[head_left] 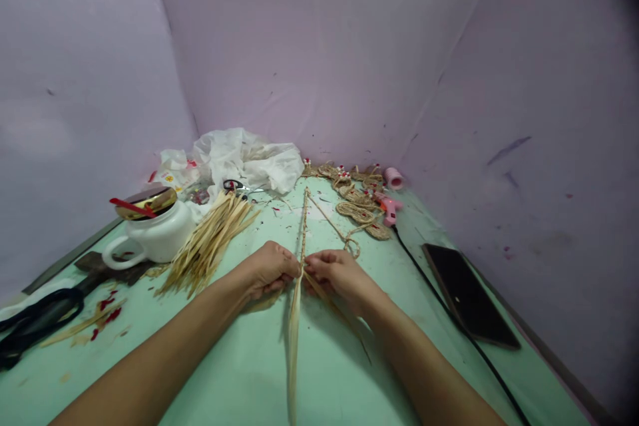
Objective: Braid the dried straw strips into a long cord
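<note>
My left hand point(271, 271) and my right hand point(338, 275) meet at the middle of a green table point(239, 373), both pinched on a bundle of pale straw strands point(293, 339) that trails toward me. Beyond the fingers the strands continue as a thin twisted cord point(304, 219) running away toward the back corner. Loose strands fan out from under my right hand.
A pile of straw strips point(210, 243) lies left of the hands beside a white teapot point(154, 233). Scissors point(237, 186) and a crumpled plastic bag point(244, 160) sit behind. Coiled cord pieces point(357, 210), a pink glue gun point(389, 208) and a dark tablet point(469, 296) lie right.
</note>
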The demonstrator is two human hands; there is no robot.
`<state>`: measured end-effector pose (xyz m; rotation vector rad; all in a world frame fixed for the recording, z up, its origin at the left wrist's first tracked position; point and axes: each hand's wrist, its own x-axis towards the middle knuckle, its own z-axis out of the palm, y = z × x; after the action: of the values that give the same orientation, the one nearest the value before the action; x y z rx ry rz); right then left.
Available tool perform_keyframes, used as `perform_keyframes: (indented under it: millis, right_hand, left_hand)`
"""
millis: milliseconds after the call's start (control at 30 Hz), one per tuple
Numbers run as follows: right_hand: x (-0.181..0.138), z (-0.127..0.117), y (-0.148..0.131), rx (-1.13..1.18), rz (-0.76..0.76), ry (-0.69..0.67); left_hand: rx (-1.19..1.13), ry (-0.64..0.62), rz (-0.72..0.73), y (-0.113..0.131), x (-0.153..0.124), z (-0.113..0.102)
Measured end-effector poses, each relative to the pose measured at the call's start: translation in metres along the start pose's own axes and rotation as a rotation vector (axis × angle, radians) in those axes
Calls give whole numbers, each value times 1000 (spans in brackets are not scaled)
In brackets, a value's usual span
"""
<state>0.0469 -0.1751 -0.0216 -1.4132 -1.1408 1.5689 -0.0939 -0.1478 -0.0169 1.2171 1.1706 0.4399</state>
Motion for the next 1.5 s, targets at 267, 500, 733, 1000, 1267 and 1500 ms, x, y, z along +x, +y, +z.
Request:
perform_keyframes:
  millis: [267, 500, 733, 1000, 1267, 1500]
  right_hand:
    - [8, 6, 13, -186, -15, 74]
    - [8, 7, 14, -70, 26, 48]
    - [9, 11, 18, 53, 46, 86]
    - [4, 6, 10, 124, 42, -76]
    - [12, 4, 19, -86, -97, -86]
    - [7, -1, 21, -684, -322, 153]
  left_hand:
    - [187, 6, -7, 3, -2, -1]
    - [648, 155, 90, 6, -15, 6]
    - [963, 377, 268, -5, -31, 36]
    - [430, 300, 116, 10, -16, 0]
    - [30, -3, -120, -1, -1, 2]
    - [316, 123, -132, -5, 2, 4]
